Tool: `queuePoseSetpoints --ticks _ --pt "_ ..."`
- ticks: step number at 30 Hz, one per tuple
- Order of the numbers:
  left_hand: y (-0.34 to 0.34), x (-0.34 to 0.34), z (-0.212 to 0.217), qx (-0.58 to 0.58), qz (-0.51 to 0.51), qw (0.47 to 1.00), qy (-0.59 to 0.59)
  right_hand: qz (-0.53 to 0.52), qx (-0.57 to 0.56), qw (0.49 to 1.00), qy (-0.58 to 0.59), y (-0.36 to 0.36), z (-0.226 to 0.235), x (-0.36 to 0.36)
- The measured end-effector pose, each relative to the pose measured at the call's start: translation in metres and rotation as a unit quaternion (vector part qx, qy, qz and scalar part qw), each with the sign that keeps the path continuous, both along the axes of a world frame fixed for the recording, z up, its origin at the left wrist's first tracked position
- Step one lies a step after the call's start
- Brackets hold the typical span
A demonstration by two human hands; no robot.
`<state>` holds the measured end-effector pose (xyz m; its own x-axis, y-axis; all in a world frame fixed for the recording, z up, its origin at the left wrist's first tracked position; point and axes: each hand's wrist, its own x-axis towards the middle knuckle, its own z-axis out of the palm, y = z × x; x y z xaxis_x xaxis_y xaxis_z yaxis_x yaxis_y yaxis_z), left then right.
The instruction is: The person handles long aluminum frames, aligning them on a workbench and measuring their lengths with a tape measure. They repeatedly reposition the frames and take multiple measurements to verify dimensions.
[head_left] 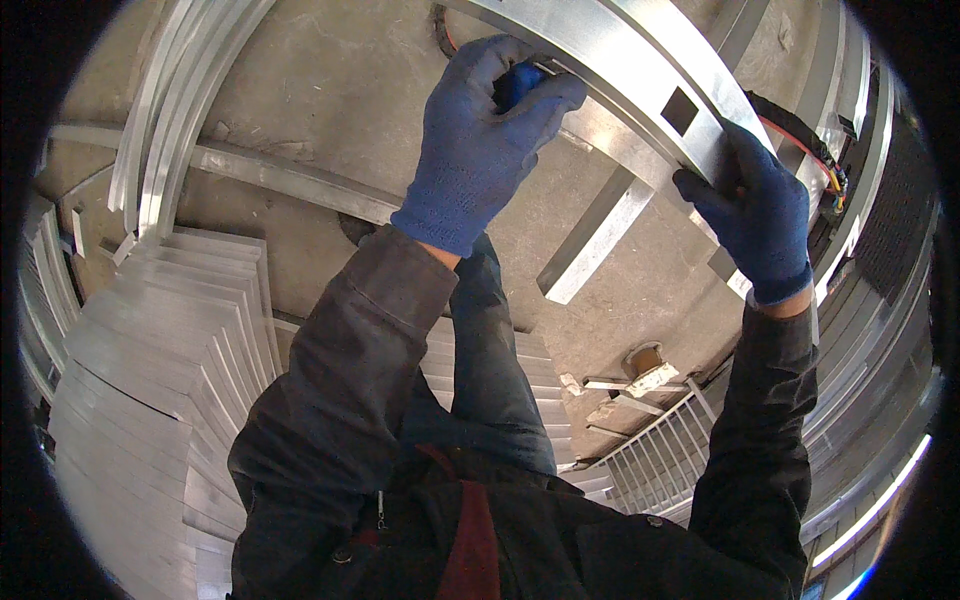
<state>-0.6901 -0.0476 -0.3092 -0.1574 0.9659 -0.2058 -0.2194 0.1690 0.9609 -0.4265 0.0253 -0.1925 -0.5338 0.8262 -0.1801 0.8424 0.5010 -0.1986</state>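
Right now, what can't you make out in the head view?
Head view, left hand: what its fingertips are working on; the hand itself covers most of it.
Head view, metal beam: its upper end, cut off by the top edge.
Head view, right hand: most fingers, hidden behind the hand and beam.
Head view, leg: its lower end, hidden behind the left hand.

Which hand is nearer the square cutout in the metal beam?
Right. The right hand is at the metal beam, just lower right of the square cutout; the left hand is farther off, to the cutout's left along the beam's edge.
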Motion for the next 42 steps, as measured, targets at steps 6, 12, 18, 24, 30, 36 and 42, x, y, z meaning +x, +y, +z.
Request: queuePoseSetpoints --ticks 6,12,18,24,30,36,42 --pt "0.001 0.0 0.002 0.007 0.01 1.0 -0.014 0.012 0.01 1.0 0.018 0.0 -0.001 0.0" --pt "0.001 -0.002 0.003 0.007 0.003 1.0 -0.026 0.001 -0.005 1.0 0.013 0.0 0.002 0.0" --pt "0.001 -0.004 0.003 -0.006 -0.016 1.0 0.021 0.01 -0.002 1.0 0.009 0.001 0.001 0.0" --pt "0.0 -0.006 0.001 -0.011 -0.035 0.999 -0.015 0.007 -0.007 1.0 0.011 0.0 0.003 -0.002" --pt "0.0 -0.005 -0.008 0.012 -0.027 0.999 0.044 0.017 -0.004 1.0 0.009 0.0 0.003 -0.002" --pt "0.0 -0.005 -0.009 0.015 -0.025 0.999 0.021 0.015 0.007 1.0 -0.017 0.0 0.001 0.0" --pt "0.002 -0.006 -0.005 0.02 -0.025 0.998 0.048 0.024 0.008 0.999 -0.022 -0.001 0.0 0.002"
